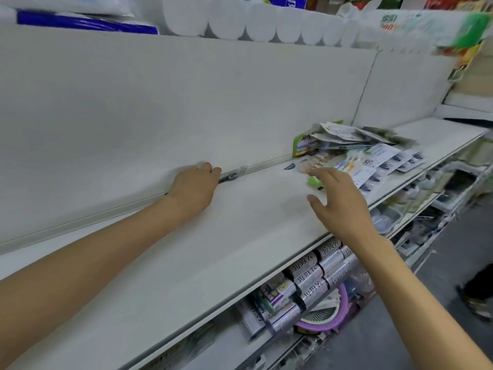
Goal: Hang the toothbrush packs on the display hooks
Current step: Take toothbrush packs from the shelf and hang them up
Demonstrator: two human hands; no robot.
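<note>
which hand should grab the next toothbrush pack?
Right. The right hand is open, fingers nearly at the pile of toothbrush packs. The left hand sits further away, at the shelf's back rail.

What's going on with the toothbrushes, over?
Left hand at shelf's back rail, grip unclear. Right hand open, reaching. Toothbrush packs piled on shelf, none hung.

The left hand (193, 186) hides its own fingers behind its knuckles at the far shelf (186, 252) seam; the toothbrush packs (354, 153) at the far right are motion-blurred, print unreadable; paper rolls (266, 20) are cut off by the top edge.
</note>
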